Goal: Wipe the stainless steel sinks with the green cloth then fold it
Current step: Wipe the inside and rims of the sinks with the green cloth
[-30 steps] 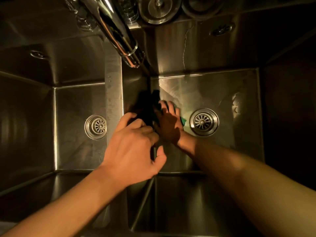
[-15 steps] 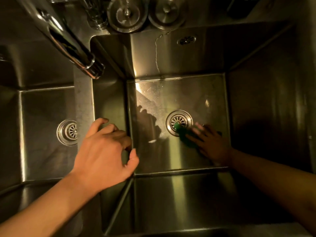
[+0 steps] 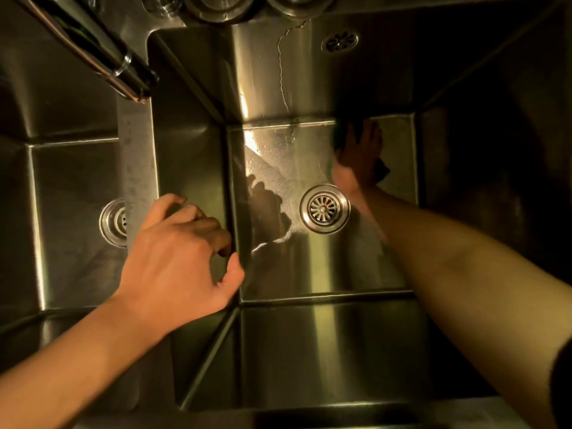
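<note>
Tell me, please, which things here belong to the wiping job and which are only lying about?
Part of the job:
- green cloth, under the right hand
- right sink
- left sink
- left hand, resting on the divider

Only there:
- faucet
- two round strainer plugs on the back ledge

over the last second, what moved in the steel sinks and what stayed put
The right hand swept the green cloth across the right stainless steel basin: from its left wall, past the round metal drain, to the far right corner. It kept hold of the cloth. The left hand stayed on the divider, empty.
</note>
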